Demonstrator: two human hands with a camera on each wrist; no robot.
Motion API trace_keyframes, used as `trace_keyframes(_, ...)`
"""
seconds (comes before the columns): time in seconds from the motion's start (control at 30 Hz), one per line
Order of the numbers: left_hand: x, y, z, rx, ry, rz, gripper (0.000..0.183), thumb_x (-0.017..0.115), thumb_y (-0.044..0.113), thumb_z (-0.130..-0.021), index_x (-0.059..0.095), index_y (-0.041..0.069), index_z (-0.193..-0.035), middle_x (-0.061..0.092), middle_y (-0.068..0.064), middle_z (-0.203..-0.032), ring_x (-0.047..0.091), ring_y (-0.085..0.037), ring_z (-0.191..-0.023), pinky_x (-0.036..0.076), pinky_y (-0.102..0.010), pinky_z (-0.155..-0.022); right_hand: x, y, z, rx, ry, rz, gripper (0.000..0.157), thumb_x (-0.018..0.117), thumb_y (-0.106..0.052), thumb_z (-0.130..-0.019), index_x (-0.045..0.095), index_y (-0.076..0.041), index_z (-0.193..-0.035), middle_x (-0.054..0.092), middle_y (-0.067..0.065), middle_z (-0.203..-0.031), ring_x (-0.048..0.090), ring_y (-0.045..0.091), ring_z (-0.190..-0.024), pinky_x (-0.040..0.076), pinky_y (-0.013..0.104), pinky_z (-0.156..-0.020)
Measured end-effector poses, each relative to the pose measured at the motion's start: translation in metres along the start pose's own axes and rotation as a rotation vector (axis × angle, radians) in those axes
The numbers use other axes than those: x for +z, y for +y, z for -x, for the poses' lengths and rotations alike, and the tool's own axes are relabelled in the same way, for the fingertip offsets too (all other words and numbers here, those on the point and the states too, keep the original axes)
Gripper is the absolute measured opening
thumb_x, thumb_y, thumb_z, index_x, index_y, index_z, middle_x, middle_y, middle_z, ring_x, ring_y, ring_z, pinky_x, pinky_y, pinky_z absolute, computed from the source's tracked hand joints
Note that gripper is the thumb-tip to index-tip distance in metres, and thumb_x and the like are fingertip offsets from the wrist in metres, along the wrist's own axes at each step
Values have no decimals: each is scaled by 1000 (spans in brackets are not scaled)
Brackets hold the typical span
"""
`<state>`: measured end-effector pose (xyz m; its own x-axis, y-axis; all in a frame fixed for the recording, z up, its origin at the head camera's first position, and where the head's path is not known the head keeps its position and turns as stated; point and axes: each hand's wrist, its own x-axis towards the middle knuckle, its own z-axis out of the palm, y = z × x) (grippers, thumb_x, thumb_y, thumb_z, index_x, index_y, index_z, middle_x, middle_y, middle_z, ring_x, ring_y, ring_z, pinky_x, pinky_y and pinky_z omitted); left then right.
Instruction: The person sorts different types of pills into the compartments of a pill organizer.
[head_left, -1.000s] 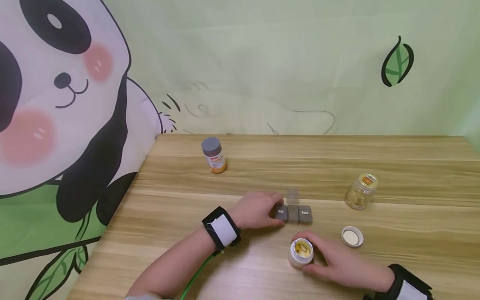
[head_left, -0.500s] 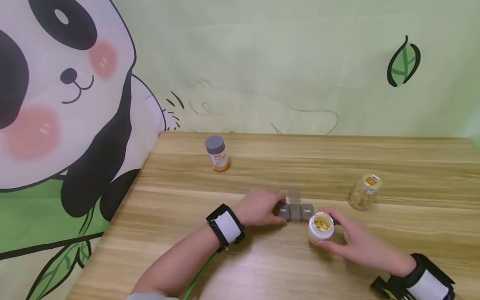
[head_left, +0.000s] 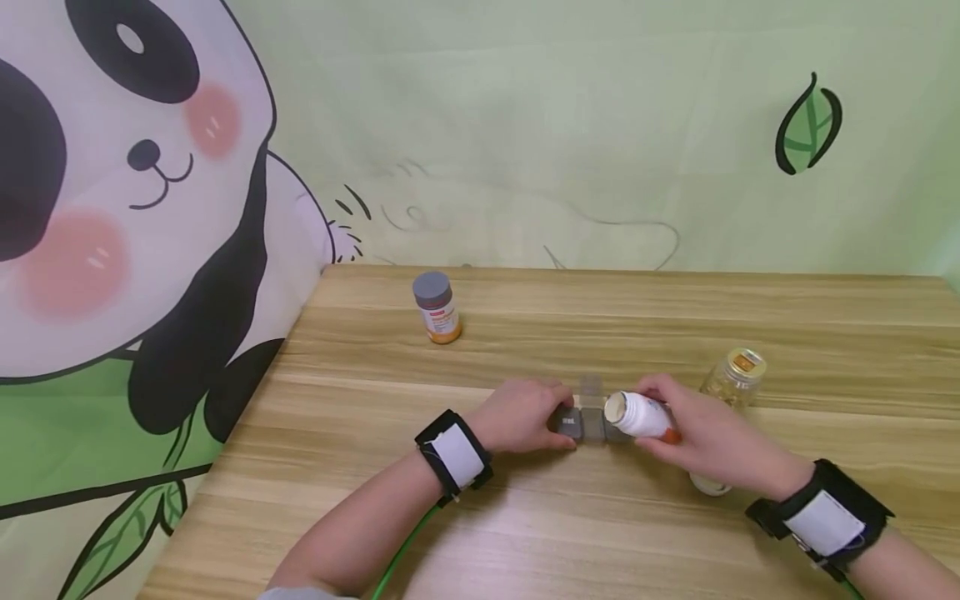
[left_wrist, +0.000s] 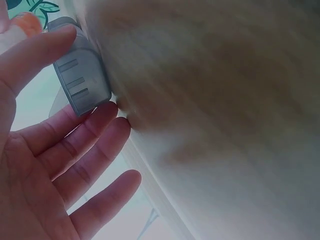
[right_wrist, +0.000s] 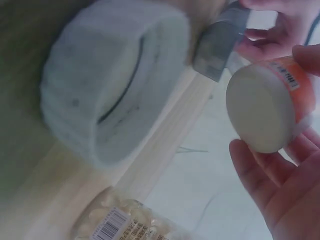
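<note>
My left hand [head_left: 517,417] pinches the left end of a small grey pill organizer [head_left: 593,427] on the table, thumb on the near side and fingers on the far side. Its middle compartment has the clear lid [head_left: 591,386] flipped back. In the left wrist view, the ridged end of the organizer [left_wrist: 80,82] sits between thumb and fingertips. My right hand [head_left: 712,433] grips an uncapped white pill bottle [head_left: 647,417] with an orange band, tilted with its mouth to the left, over the organizer. The bottle covers most of the right compartment; its flat base [right_wrist: 260,110] faces the right wrist camera.
Below my right hand lies an upturned white cap [head_left: 708,485], large in the right wrist view. A clear jar [head_left: 735,383] with a gold lid stands behind that hand. A grey-capped bottle [head_left: 437,310] stands at the back left. A printed cloth [head_left: 487,150] hangs behind the table.
My right hand has carried the pill bottle up and away from me to the organizer and tipped it from upright to leftward. My left hand keeps its hold.
</note>
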<state>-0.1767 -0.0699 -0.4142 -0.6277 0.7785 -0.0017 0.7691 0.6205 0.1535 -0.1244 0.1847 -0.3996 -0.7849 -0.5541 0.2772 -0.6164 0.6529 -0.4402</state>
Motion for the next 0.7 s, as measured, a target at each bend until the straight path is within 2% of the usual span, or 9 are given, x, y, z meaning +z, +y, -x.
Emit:
trace_keyframes(0.2, -2, 1, 1, -8, -14, 1, 45, 64, 53, -76, 57, 17, -102, 51, 11, -86, 45, -2, -69, 35, -19, -59, 4, 7, -3, -63, 6, 173, 49, 69, -34, -76, 46, -16, -115, 51, -6, -93, 45, 5, -73, 41, 25, -59)
trace_keyframes(0.43, -3, 0, 1, -5, -17, 2, 44, 64, 53, -76, 57, 17, -101, 51, 11, -85, 45, -1, -68, 34, -18, -57, 7, 8, -6, -101, -1, 206, 47, 69, -35, -77, 50, -19, -117, 54, -3, -102, 49, 7, -82, 44, 28, -61)
trace_keyframes(0.7, -3, 1, 1, -8, -16, -1, 44, 64, 52, -77, 57, 17, -101, 52, 11, -86, 45, -2, -69, 34, -18, -58, 8, 6, -12, -162, 2, 256, 50, 70, -34, -75, 53, -16, -118, 53, -3, -103, 50, 10, -85, 45, 29, -63)
